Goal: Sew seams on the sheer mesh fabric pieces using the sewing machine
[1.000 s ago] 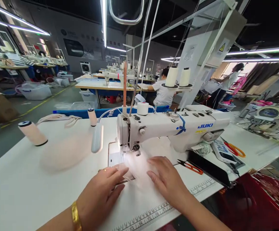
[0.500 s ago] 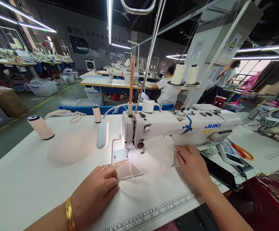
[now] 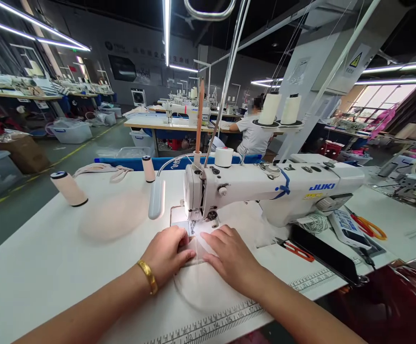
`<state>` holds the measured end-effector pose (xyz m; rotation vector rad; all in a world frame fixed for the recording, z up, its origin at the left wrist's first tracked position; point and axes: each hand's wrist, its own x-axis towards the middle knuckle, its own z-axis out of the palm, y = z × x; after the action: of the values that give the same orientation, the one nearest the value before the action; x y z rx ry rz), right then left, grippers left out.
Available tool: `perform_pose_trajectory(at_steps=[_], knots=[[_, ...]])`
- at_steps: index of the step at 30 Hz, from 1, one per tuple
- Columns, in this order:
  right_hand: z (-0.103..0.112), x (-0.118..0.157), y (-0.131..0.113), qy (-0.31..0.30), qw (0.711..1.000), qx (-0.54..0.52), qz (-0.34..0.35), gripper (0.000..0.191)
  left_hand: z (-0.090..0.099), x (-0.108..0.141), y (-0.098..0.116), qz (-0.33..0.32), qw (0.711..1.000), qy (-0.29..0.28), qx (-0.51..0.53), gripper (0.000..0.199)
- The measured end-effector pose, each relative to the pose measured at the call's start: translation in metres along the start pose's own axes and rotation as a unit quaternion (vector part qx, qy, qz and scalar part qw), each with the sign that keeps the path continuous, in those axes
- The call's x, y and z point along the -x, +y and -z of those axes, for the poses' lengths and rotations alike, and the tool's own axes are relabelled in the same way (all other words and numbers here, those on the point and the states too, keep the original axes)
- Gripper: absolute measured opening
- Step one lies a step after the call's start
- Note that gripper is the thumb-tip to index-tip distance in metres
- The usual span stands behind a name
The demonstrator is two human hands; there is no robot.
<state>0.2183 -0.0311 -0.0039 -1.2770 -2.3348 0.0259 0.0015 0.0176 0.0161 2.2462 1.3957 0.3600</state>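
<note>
Sheer whitish fabric (image 3: 193, 289) lies on the table under and in front of the needle area of a white JUKI sewing machine (image 3: 258, 188). Just left of the lit presser foot (image 3: 192, 227), my left hand (image 3: 167, 253) has its fingers curled and its thumb pressed in on the fabric edge. My right hand (image 3: 231, 258) rests on the same cloth at the right of the foot, its fingers stretched out and spread. A thin pale strip runs down between both hands. More of the sheer fabric (image 3: 246, 215) is bunched behind, under the machine arm.
Orange-handled thread snips (image 3: 297, 251) lie beside a black phone (image 3: 322, 253). Farther right are orange scissors (image 3: 371, 227). Peach thread cones (image 3: 69, 188) and a round sheer piece (image 3: 114, 217) are at left. A ruler tape (image 3: 225, 320) lines the front edge. A person (image 3: 254, 131) sits beyond.
Both hands have moved in toward the presser foot, the left up and right, the right leftward off the cloth's far side. The thread snips now show. The view has shifted slightly.
</note>
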Motion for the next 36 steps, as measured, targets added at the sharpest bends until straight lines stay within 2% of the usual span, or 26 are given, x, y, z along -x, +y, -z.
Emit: perform_pose_trajectory(at_steps=[4,6,8,10,12,14,15,17,19,21,22,26,28,31,33,36], knots=[[-0.004,-0.015,-0.005,-0.059,0.998,-0.004,0.026,0.030,-0.002,-0.001,-0.009,-0.018,0.999,-0.026,0.043,0.019],[-0.003,-0.019,-0.003,-0.082,0.995,0.051,-0.002,0.031,-0.001,0.001,-0.016,-0.014,0.996,-0.047,0.069,0.019],[0.000,-0.021,0.000,-0.074,0.987,0.130,-0.064,0.035,0.000,0.002,-0.022,-0.008,0.993,-0.066,0.100,0.018],[0.003,-0.020,0.000,-0.043,0.983,0.158,-0.087,0.035,0.001,0.002,-0.024,-0.019,0.989,-0.076,0.129,0.017],[0.007,-0.020,-0.004,-0.028,0.995,0.092,-0.038,0.033,0.002,0.002,-0.023,-0.041,0.984,-0.084,0.152,0.019],[0.010,-0.023,-0.010,-0.040,0.998,-0.037,0.015,0.040,0.003,0.001,-0.023,-0.061,0.979,-0.089,0.174,0.025],[0.010,-0.026,-0.011,-0.054,0.993,-0.108,0.017,0.046,0.004,0.002,-0.023,-0.064,0.975,-0.096,0.190,0.026],[0.010,-0.032,-0.010,-0.097,0.965,-0.242,-0.031,0.049,0.009,0.003,-0.024,-0.051,0.966,-0.111,0.229,0.028],[0.008,-0.036,-0.006,-0.141,0.921,-0.350,-0.100,0.039,0.015,0.006,-0.024,-0.021,0.954,-0.126,0.271,0.025],[0.004,-0.037,-0.003,-0.158,0.886,-0.409,-0.151,0.026,0.020,0.009,-0.022,0.006,0.947,-0.135,0.290,0.023],[0.003,-0.037,-0.003,-0.152,0.880,-0.417,-0.168,0.022,0.022,0.010,-0.020,0.015,0.946,-0.137,0.293,0.023],[0.000,-0.031,-0.004,-0.136,0.884,-0.414,-0.169,0.012,0.019,0.010,-0.014,0.038,0.941,-0.133,0.309,0.025],[0.001,-0.029,-0.005,-0.133,0.906,-0.373,-0.153,0.004,0.014,0.009,-0.012,0.048,0.941,-0.115,0.316,0.025],[0.002,-0.028,-0.004,-0.104,0.944,-0.280,-0.140,0.008,0.007,0.010,-0.012,0.060,0.939,-0.089,0.327,0.027],[0.002,-0.027,-0.004,-0.092,0.943,-0.293,-0.130,0.004,0.005,0.012,-0.011,0.058,0.939,-0.074,0.330,0.029],[-0.001,-0.027,-0.006,-0.081,0.925,-0.350,-0.125,0.007,0.003,0.014,-0.011,0.047,0.943,-0.046,0.325,0.031]])
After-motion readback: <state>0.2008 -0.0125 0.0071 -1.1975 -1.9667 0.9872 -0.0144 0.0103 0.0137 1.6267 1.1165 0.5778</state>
